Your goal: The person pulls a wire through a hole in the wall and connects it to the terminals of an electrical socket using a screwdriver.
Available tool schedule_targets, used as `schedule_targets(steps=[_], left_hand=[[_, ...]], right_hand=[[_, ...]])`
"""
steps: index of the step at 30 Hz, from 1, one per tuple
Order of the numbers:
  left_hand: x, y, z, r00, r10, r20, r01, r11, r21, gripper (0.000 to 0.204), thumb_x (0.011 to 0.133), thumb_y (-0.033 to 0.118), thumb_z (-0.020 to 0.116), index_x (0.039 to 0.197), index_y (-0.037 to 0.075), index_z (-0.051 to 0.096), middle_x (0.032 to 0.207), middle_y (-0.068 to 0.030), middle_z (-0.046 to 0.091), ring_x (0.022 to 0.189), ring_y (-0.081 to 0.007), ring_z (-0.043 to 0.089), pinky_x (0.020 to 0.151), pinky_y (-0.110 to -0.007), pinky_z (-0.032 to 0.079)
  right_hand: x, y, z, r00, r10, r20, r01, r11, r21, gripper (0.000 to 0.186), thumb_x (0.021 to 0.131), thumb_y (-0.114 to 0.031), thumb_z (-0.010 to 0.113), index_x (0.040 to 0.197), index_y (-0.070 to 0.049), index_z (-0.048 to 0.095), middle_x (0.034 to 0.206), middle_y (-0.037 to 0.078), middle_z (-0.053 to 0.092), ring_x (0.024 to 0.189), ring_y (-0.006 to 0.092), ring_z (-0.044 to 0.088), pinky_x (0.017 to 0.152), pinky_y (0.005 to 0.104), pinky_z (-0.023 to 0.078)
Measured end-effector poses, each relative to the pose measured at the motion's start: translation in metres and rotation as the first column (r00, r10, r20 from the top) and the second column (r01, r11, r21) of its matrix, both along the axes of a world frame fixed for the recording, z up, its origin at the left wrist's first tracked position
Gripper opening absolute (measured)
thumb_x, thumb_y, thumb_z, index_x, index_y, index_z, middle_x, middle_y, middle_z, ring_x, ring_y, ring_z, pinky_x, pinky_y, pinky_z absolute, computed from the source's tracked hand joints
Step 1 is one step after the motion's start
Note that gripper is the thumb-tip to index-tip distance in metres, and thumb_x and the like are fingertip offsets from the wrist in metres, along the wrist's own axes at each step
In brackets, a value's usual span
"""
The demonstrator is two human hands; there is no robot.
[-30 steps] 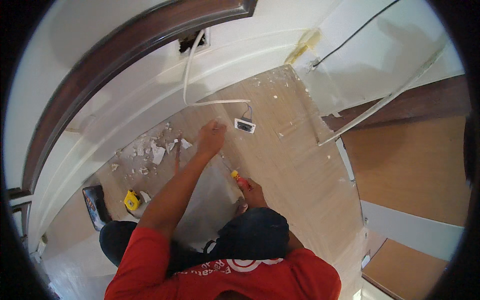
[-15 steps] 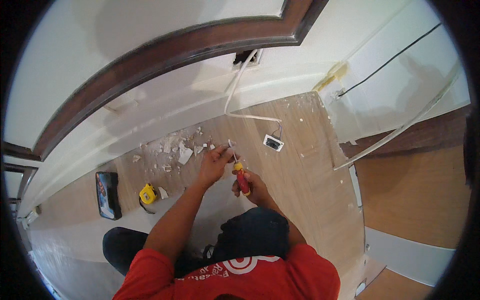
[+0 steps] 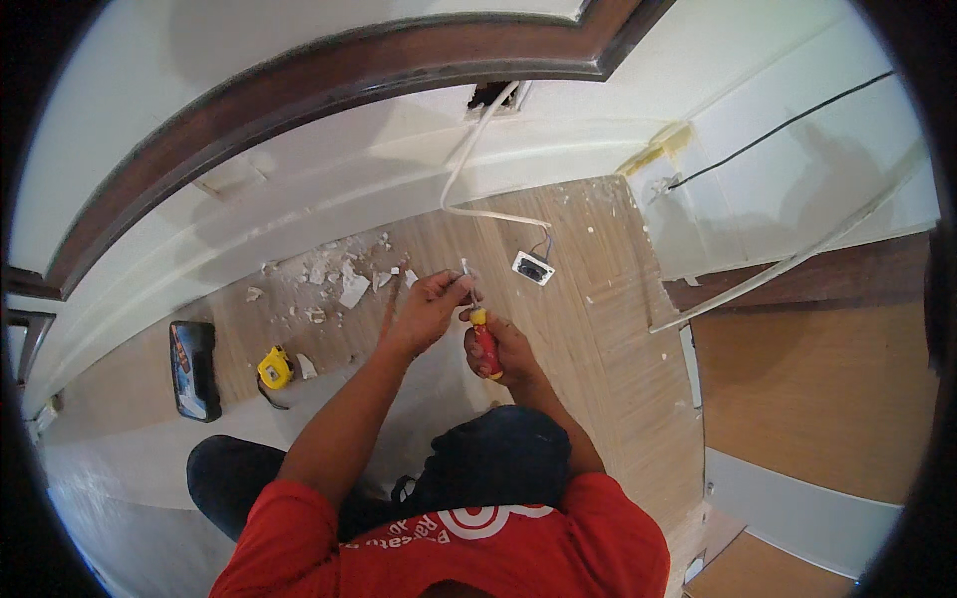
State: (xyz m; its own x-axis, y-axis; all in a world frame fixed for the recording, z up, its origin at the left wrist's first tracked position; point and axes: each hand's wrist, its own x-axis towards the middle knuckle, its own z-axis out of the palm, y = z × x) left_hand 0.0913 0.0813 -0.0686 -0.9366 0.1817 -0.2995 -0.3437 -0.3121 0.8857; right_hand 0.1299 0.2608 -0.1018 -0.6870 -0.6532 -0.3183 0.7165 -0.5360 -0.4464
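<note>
Right hand (image 3: pixel 498 344) fist-wrapped on red-yellow screwdriver (image 3: pixel 483 339); shaft points up-left toward left hand (image 3: pixel 431 307); left fingers pinched shut on a small white piece (image 3: pixel 465 269), just above tip; both over wood floor (image 3: pixel 598 329), outlet plate (image 3: pixel 532 267) near right.

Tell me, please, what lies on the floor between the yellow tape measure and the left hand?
In the head view, white plaster chips lie scattered between the tape measure and the left hand.

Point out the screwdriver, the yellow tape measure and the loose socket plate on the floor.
screwdriver (image 3: pixel 485 344): head view, on its red handle in the right hand.
yellow tape measure (image 3: pixel 275 368): head view, middle of its case.
socket plate (image 3: pixel 533 267): head view, centre of its white face.
</note>
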Motion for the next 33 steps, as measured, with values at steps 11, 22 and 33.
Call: schedule_targets(steps=[11,22,33], left_hand=[[-0.012,0.001,0.056,0.965,-0.128,-0.23,0.119,0.991,-0.054,0.025,0.103,0.019,0.055,0.11,-0.002,0.067,0.101,-0.008,0.07,0.096,-0.0161,0.064,0.092,-0.033,0.05],[-0.01,0.019,0.118,0.953,-0.115,-0.279,0.14,0.988,0.072,0.03,0.091,0.003,0.067,0.12,-0.005,0.065,0.115,-0.0083,0.067,0.106,-0.0153,0.062,0.095,-0.03,0.048],[-0.001,0.013,0.133,0.975,-0.084,-0.206,0.158,0.912,0.378,0.031,0.089,0.001,0.061,0.119,-0.006,0.065,0.111,-0.0066,0.068,0.102,-0.0141,0.063,0.092,-0.027,0.049]], right_hand=[[-0.003,0.003,0.068,0.873,-0.046,-0.486,0.343,0.766,0.544,0.036,0.093,-0.021,0.061,0.12,0.003,0.062,0.092,0.009,0.068,0.073,0.0133,0.063,0.066,0.028,0.052],[-0.024,0.008,0.159,0.388,-0.064,-0.92,0.853,0.403,0.331,0.04,0.082,0.005,0.073,0.121,0.001,0.066,0.104,0.007,0.068,0.091,0.0119,0.062,0.077,0.0242,0.049],[-0.017,-0.012,0.183,0.319,-0.019,-0.947,0.878,0.382,0.288,0.037,0.076,-0.002,0.085,0.111,0.001,0.07,0.105,0.011,0.067,0.093,0.015,0.065,0.076,0.0254,0.053]])
